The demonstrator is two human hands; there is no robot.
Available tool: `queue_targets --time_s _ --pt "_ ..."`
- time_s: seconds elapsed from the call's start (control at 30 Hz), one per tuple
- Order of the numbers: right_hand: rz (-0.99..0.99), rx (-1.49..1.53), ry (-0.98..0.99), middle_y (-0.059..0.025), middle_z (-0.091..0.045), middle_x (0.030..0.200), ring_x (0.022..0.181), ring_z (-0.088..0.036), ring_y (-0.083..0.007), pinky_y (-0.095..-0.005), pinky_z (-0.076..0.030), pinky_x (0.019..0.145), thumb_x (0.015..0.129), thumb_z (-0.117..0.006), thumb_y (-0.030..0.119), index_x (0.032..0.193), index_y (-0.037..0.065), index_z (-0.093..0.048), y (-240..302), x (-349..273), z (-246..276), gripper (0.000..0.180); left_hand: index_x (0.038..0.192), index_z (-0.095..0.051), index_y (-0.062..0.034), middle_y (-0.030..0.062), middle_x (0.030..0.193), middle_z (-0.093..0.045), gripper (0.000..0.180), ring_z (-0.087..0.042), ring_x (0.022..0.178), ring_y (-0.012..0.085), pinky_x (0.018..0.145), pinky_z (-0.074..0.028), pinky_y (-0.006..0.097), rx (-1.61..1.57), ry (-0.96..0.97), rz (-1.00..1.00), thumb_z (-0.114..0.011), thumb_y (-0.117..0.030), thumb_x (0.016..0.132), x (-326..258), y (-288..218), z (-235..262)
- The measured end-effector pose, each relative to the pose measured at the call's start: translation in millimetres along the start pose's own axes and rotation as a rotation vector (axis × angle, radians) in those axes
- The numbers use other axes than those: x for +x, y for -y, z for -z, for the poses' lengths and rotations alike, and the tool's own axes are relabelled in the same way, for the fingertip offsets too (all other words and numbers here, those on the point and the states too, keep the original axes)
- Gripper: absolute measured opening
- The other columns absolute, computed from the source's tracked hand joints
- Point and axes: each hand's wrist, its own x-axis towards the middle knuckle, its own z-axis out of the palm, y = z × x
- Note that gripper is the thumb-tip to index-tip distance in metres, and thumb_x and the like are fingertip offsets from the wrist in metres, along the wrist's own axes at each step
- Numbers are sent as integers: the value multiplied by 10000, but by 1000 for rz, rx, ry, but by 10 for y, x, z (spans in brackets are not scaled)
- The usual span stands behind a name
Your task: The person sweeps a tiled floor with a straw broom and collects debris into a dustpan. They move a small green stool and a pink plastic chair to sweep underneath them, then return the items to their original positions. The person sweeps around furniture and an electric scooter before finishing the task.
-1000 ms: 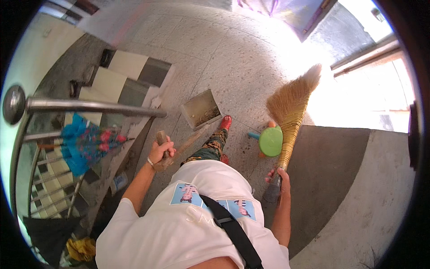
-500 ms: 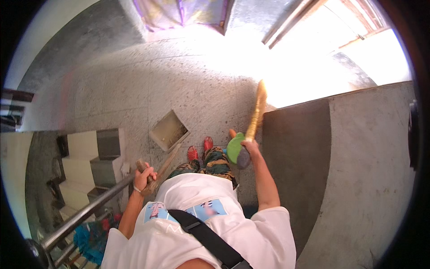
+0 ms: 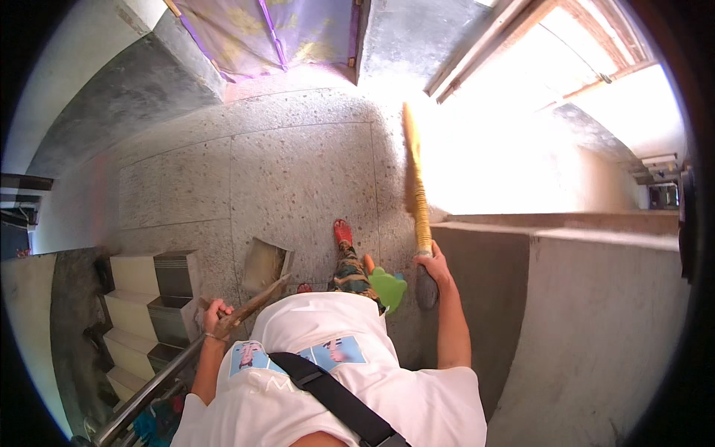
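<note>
The hands are well apart, each wrapped round a handle: the left hand grips the dustpan's wooden handle, the right hand the grey-ended grass broom. The dustpan is ahead of the left hand, near the tiled stairs; whether it touches the floor I cannot tell. To handle both well, the pan should ride level — a tilt could spill anything inside — and the broom should swing clear of the low wall and the green stool beside the legs.
</note>
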Motion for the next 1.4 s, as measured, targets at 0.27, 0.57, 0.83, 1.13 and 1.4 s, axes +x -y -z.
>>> queue_targets --time_s 0.27,0.57,0.83,1.13,1.4 --pt "-263 -248 -200 -135 -568 828 688 -556 -202 -332 -461 595 617 -664 174 999 -24 -530 519 2352 175 451 580 -427 -107 12 541 -432 243 -460 521 150 626 -444 308 -234 -118 -27 -553 -136 786 12 -190 -294" --pt "-8 -385 186 -143 -573 802 695 -575 -232 -336 -489 553 563 -677 163 1024 -24 -453 1061 2633 -2211 546 638 -439 -110 8 564 -424 192 -473 539 158 617 -445 308 -335 -234 -153 -552 -137 792 -356 6 -274" --pt "67 -601 703 -81 -582 830 704 -546 -154 -277 -455 609 594 -709 161 1271 5 -359 2104 2427 -2313 778 646 -450 -88 28 575 -428 179 -480 562 172 606 -440 329 -479 -269 -73 -547 -134 789 -131 -157 -287" --pt "342 -1022 245 -208 -575 943 864 -572 -309 -373 -474 719 547 -691 253 1141 -31 -403 2629 3117 -3270 719 601 -450 -66 65 608 -494 232 -495 581 188 625 -446 329 -238 -249 -186 -518 -174 794 277 -34 131" --pt "204 -948 454 -146 -571 850 729 -575 -242 -349 -489 564 554 -699 199 1063 -55 -426 2203 2787 -5398 631 626 -459 -62 77 609 -516 248 -523 588 193 585 -454 317 -149 -487 -67 -479 -229 807 72 -214 232"
